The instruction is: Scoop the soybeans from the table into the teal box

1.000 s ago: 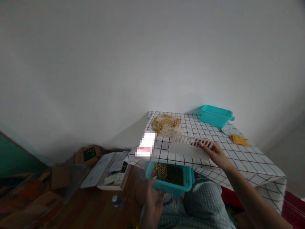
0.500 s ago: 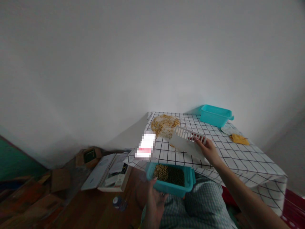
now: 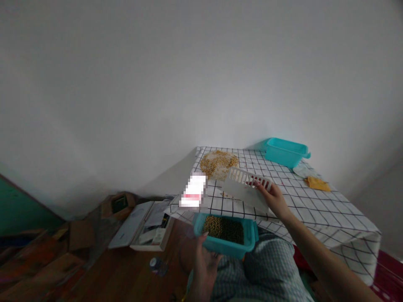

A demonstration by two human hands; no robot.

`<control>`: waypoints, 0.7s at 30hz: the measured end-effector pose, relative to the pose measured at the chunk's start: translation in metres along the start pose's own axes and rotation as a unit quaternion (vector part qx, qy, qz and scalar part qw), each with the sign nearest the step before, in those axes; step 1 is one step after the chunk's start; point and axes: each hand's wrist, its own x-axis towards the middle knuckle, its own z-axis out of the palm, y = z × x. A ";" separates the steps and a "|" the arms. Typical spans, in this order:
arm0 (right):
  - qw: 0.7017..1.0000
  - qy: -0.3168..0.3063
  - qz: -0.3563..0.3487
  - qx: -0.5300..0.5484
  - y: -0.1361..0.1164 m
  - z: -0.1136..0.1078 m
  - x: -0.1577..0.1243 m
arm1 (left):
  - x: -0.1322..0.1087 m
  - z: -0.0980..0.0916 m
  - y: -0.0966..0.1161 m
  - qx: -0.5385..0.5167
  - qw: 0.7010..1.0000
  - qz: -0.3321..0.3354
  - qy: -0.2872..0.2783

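My right hand (image 3: 273, 197) grips a white slotted plastic panel (image 3: 245, 188) by its right end, tilted on the checked tablecloth (image 3: 315, 205) just in front of a pile of yellow beans and white grains (image 3: 218, 163). A few loose beans lie under the panel's near edge. My left hand (image 3: 204, 260) holds a teal container (image 3: 225, 235) from below, against the table's near edge over my lap. It is filled with yellow and dark green beans.
A second teal container (image 3: 285, 152) stands at the table's far right, with a pale wrapper and a yellow cloth (image 3: 317, 183) beside it. A blurred white and pink item (image 3: 192, 192) sits at the table's left edge. Boxes, papers and cardboard clutter the wooden floor (image 3: 126, 272) at left.
My right hand has pulled the white panel leftward and back toward the bean pile, tilting it more steeply. The teal container in my left hand has barely moved.
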 end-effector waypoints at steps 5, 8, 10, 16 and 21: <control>1.000 -0.017 0.009 0.018 -0.003 0.003 -0.001 | -0.004 0.003 0.001 -0.003 1.000 0.001 0.004; 0.999 -0.025 0.022 0.029 -0.006 0.005 -0.002 | -0.008 0.008 0.001 -0.009 1.000 0.004 0.011; 0.999 -0.031 0.021 0.031 -0.008 0.007 -0.003 | -0.009 0.009 0.002 -0.009 1.000 0.003 0.001; 0.998 -0.043 0.014 0.032 -0.013 0.012 -0.007 | -0.010 0.008 0.003 0.001 1.000 0.006 0.024; 0.997 -0.059 0.017 0.050 -0.017 0.014 -0.007 | -0.004 -0.002 0.003 0.019 1.000 0.003 -0.004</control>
